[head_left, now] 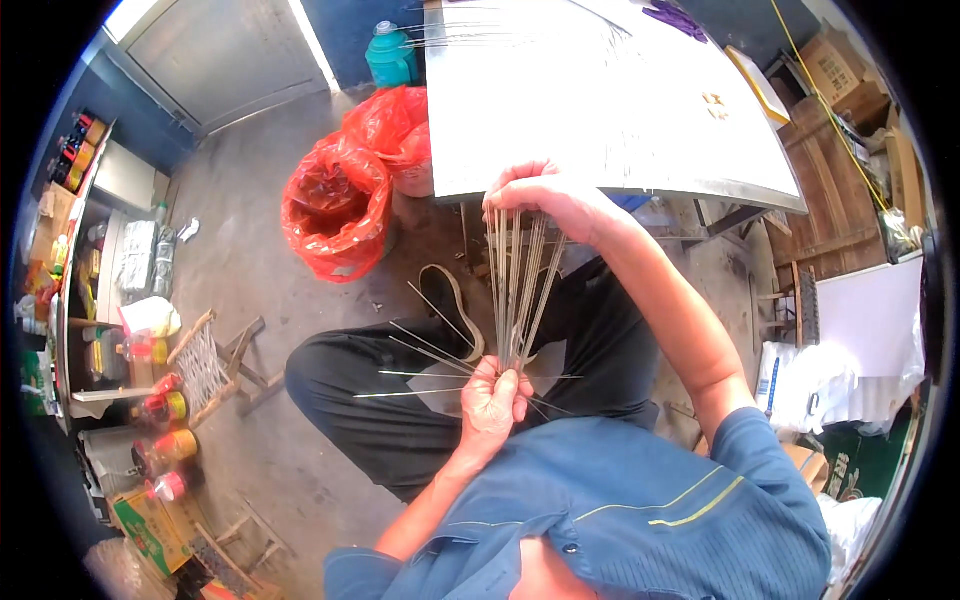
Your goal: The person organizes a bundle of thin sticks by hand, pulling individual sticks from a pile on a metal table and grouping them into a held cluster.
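A fan of long, thin, pale strips (518, 290) rises above my lap, perhaps bamboo splints; the material is hard to make out. My left hand (490, 402) pinches them together at their lower ends, thumb on top. Several other strips (425, 350) stick out sideways from this grip, mostly to the left. Up by the table's near edge, my right hand (545, 195) curls its fingers over the upper ends of the bundle. A white sheet-like piece (440, 395) lies under the left hand on my dark trousers. Beyond it shows a curved tan band (462, 305).
A white-topped table (610, 120) stands ahead, with more thin strips (465, 40) at its far left. Left of it are two red-bag-lined bins (335, 215) and a teal jug (391, 58). Shelves with bottles (165, 450) line the left, near a woven stool (200, 370).
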Tool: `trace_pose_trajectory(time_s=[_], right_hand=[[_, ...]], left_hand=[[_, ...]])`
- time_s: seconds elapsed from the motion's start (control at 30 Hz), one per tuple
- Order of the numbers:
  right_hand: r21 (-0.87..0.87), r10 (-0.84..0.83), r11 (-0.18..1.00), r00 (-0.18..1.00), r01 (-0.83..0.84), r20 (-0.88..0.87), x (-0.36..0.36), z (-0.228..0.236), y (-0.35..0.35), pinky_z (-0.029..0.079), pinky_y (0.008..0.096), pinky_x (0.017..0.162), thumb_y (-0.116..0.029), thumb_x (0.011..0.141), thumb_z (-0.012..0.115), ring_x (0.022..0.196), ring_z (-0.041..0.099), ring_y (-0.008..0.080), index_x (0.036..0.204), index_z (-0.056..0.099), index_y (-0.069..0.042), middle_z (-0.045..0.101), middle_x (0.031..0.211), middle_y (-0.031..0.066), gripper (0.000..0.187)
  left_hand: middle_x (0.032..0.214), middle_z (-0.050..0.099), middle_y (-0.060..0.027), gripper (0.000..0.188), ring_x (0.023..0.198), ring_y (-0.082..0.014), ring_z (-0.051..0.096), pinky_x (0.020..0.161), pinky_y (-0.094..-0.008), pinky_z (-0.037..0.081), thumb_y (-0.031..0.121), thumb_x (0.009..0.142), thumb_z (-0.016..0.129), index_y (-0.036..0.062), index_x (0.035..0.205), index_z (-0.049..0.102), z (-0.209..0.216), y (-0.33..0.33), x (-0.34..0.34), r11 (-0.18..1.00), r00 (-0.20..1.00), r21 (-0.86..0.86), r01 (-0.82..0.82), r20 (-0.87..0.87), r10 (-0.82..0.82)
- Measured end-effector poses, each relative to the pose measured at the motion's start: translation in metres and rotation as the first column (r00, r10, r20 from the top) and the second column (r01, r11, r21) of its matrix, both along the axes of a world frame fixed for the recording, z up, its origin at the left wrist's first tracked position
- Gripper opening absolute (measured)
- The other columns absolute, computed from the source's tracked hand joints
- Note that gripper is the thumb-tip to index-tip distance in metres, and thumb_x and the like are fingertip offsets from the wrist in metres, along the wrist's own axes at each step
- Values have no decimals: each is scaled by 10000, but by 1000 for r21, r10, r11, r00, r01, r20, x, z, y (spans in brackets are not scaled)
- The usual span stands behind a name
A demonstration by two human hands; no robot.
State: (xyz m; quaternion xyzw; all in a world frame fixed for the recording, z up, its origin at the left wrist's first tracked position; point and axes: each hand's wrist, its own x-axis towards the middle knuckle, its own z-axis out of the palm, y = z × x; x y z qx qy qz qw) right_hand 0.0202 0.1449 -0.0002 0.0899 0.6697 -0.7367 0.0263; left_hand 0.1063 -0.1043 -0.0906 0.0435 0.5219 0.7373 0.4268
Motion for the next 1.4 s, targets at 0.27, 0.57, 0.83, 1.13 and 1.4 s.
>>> trace_pose_trajectory(time_s=[0.27, 0.57, 0.83, 1.13, 1.4], right_hand=[[-57, -91, 994, 996, 91, 9, -4, -4, 4, 507, 250, 734, -192, 844, 642, 769, 652, 122, 862, 659, -48, 681, 816, 62, 146], [-17, -61, 998, 998, 61, 2, -3, -3, 10, 520, 264, 776, -177, 880, 611, 816, 653, 136, 897, 654, -29, 679, 881, 81, 155], [89, -68, 994, 997, 65, 31, -1, 4, 13, 508, 244, 759, -197, 858, 652, 819, 649, 123, 916, 654, -45, 679, 883, 61, 163], [112, -79, 991, 997, 76, 19, 0, 3, 10, 514, 239, 754, -155, 850, 660, 815, 648, 115, 966, 665, -29, 675, 872, 59, 172], [-17, -150, 989, 989, 150, 2, -1, -4, 4, 544, 240, 707, -78, 827, 651, 731, 650, 123, 930, 649, -3, 661, 831, 64, 127]], left_hand=[[730, 595, -60, 93, 464, -51, 468, 422, -181, 397, 96, 949, 449, 50, 992, 519, -4, -2, 1, 1000, 1000, -1, -6, 9, 6], [726, 593, -63, 91, 470, -60, 463, 431, -189, 392, 100, 947, 456, 47, 988, 518, -3, -3, 1, 1000, 1000, 8, -21, 12, 21], [719, 587, -47, 90, 474, -52, 459, 436, -187, 385, 100, 943, 462, 42, 977, 523, 4, -3, 1, 999, 999, -15, -41, 21, 41], [715, 585, -39, 90, 470, -50, 457, 433, -189, 385, 109, 945, 465, 48, 966, 528, 3, -2, 1, 997, 997, -31, -70, 15, 71], [708, 582, -42, 91, 459, -55, 452, 420, -192, 383, 124, 947, 468, 57, 957, 529, 2, -3, 1, 996, 997, -27, -80, -13, 80]])
